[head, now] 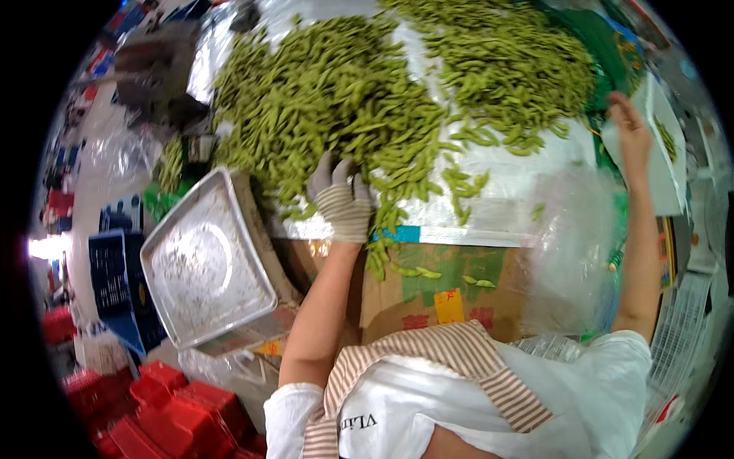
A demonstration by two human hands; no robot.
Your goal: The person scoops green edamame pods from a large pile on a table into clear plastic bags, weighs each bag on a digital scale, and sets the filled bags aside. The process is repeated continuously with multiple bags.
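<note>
My left hand (343, 201), in a grey glove with a striped cuff, rests at the near edge of a large heap of green soybean pods (338, 92). Its fingers are apart and touch the pods; what is under the fingertips is hidden. Bare and blurred by motion, my right hand (632, 129) is raised at the right, near a white box (659, 172) with some pods in it. Whether it holds anything is unclear. A second heap of pods (516, 69) lies farther right on the silvery sheet (504, 178).
A dirty metal tray (200, 264) leans at the left of the sheet. Clear plastic bags (567, 246) hang at the front right, beside a printed cardboard box (459, 275) with a few pods on it. Red plastic containers (189, 413) are at lower left, and dark blue boxes (117, 281) above them.
</note>
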